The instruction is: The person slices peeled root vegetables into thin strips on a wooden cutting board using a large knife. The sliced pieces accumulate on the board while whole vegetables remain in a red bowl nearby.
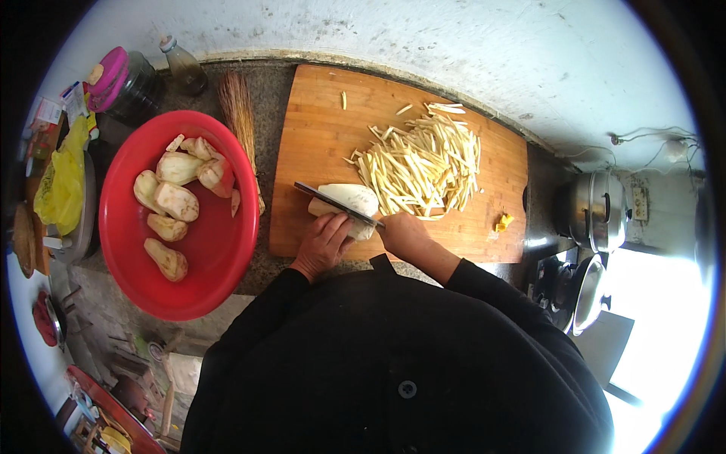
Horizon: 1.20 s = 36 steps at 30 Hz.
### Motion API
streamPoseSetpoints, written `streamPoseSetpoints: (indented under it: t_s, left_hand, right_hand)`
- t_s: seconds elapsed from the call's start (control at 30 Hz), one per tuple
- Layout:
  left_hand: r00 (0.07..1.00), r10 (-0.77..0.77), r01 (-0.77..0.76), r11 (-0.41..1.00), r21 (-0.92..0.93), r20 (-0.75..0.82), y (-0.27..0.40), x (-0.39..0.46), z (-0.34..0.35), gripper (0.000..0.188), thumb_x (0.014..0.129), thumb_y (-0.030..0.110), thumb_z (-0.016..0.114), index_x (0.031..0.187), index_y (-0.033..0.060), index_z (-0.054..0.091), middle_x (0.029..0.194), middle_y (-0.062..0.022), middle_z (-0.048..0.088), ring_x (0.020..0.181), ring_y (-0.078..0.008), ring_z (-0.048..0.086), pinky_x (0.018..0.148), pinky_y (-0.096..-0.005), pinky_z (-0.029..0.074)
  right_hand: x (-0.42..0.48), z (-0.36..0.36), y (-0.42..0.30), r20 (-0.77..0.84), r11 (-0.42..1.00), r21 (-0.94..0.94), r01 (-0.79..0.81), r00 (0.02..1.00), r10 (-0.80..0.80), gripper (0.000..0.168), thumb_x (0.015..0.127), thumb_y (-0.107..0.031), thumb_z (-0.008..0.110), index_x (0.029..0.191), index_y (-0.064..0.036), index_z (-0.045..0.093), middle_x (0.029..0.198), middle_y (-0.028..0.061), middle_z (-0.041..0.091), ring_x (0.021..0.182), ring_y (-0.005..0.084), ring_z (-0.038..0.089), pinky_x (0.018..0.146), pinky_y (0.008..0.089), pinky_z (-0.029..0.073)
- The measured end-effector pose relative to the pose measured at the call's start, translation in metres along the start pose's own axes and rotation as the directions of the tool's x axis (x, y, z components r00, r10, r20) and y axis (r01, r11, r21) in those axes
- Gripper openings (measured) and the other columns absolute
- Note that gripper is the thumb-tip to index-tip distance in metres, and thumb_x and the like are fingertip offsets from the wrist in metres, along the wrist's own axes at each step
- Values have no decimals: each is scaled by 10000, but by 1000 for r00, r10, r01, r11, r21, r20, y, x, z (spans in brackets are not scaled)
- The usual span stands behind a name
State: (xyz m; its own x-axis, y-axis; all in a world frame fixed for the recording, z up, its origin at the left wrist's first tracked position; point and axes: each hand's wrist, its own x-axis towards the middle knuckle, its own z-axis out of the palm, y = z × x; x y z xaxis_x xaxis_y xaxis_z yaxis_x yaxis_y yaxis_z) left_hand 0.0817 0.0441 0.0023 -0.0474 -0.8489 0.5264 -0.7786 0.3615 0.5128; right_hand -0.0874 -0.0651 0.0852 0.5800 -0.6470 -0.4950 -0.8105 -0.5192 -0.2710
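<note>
On a wooden cutting board [317, 130], my right hand [407, 235] grips the handle of a kitchen knife [334, 202]. The blade slants up and to the left across a pale peeled root vegetable [363, 198], which lies in more than one piece; how deep the blade sits cannot be told. My left hand [325, 244] holds the near piece [361, 230], its fingertips close to the blade. Just beyond the knife and to its right is a heap of thin cut strips [425, 164]. A few strips lie loose near the board's far edge.
Left of the board, a red plastic basin [108, 227] holds several peeled roots [177, 201]. A straw brush [238, 108] lies between them. Behind stand a glass bottle [184, 68] and a pink-lidded jar [130, 79]. A lidded metal pot [595, 210] is at the right.
</note>
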Motion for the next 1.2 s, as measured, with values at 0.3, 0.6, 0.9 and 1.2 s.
streamPoseSetpoints:
  t_s: [0.3,0.6,0.9,1.2]
  left_hand:
    - [1000,-19,19,1000,7,-1,3,3,-4,417,750,179,682,1139,81,568,1180,-80,523,1050,-263,503,898,-366,434]
    - [987,87,-89,996,-14,-132,-11,-12,14,370,777,202,653,1098,29,593,1162,-112,542,1050,-283,524,893,-381,451]
    - [951,-38,30,999,-32,-307,19,-12,13,371,724,197,660,1043,30,570,1130,-114,529,1064,-294,491,932,-392,423]
    - [939,3,5,1000,21,-344,16,-13,15,357,695,207,679,978,29,555,1129,-123,507,1053,-295,492,914,-391,425]
  right_hand:
    - [-18,-22,6,-141,990,139,4,990,15,310,810,-280,622,758,25,641,653,246,586,649,416,587,607,474,469]
    - [-19,-15,38,-68,993,94,70,996,-64,256,804,-212,587,852,37,618,699,265,591,703,412,603,596,451,457]
    - [28,-42,87,68,972,230,54,995,-72,261,802,-188,595,671,36,570,446,58,474,396,151,492,399,341,368]
    - [-11,-61,41,110,938,341,-58,994,22,166,828,-122,602,714,-23,531,475,-5,440,368,100,433,344,265,361]
